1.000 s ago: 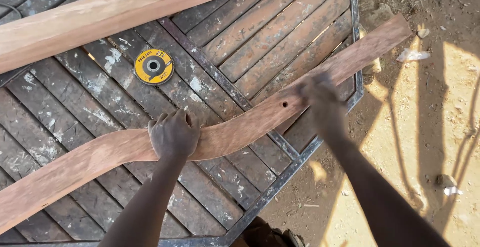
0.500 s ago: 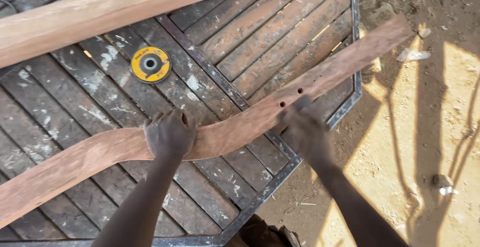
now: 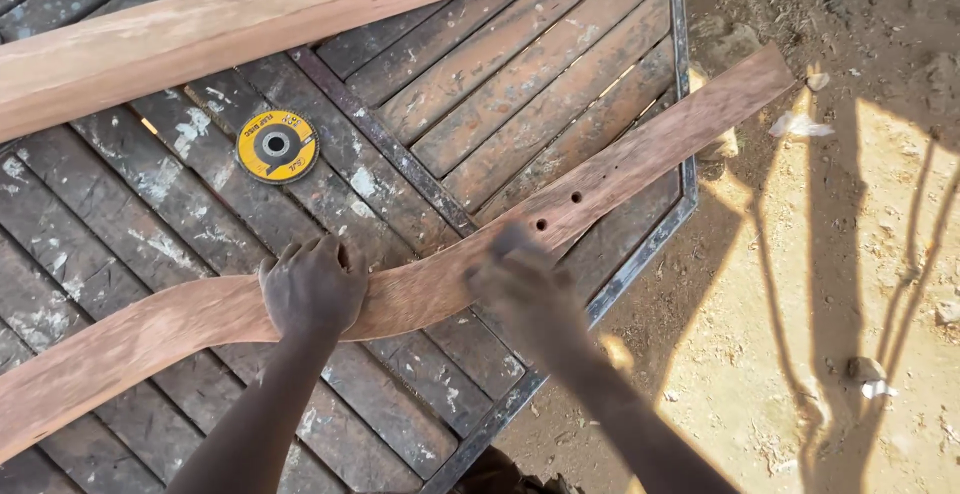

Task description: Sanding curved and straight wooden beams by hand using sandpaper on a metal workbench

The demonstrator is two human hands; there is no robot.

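Here, I look down at a long curved plank [image 3: 420, 294] of reddish wood lying across a slatted bench [image 3: 180, 214] with a metal frame, one end jutting out over the dirt ground [image 3: 800, 334] on my right. My left hand [image 3: 312, 289] lies fingers spread and palm down on the plank's middle, pressing rather than gripping. My right hand [image 3: 525, 289] is on the plank just beside it, near three small drilled holes [image 3: 560, 211], but it is blurred, so I cannot tell how far it is closed or whether it holds anything. The plank looks stiff and fairly heavy, rough and dry rather than slippery; I judge it best held with both hands spread near the middle, since its overhanging end could tip it. A second, paler plank [image 3: 250, 24] lies at the top, and a yellow round disc [image 3: 277, 145] sits on the slats between them. The plank's left end is cut off by the frame edge, and what lies under the bench is hidden.
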